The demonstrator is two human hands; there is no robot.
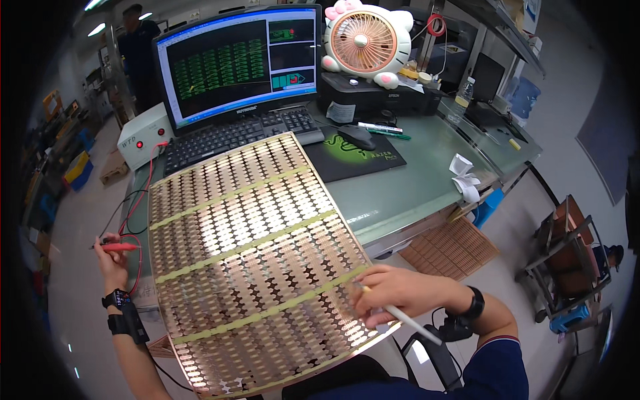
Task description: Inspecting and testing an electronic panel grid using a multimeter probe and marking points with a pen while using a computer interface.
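Observation:
A large shiny copper-coloured panel (253,253) of many small repeated circuit shapes, crossed by yellow-green tape strips, lies tilted over the desk's front edge. My left hand (110,263) is at the panel's left edge and holds a red test probe (120,247) whose red and black leads run up to a white box. My right hand (400,293) rests on the panel's lower right corner, gripping a white pen-like stick (410,320) with its tip against the panel. Black bands sit on both wrists.
On the green desk (413,180) stand a monitor (240,63) with green patterns, a black keyboard (233,133), a mouse (357,137) on a black pad, a white tester box (143,137), a pink fan (363,41) and a black printer. Another person stands far left.

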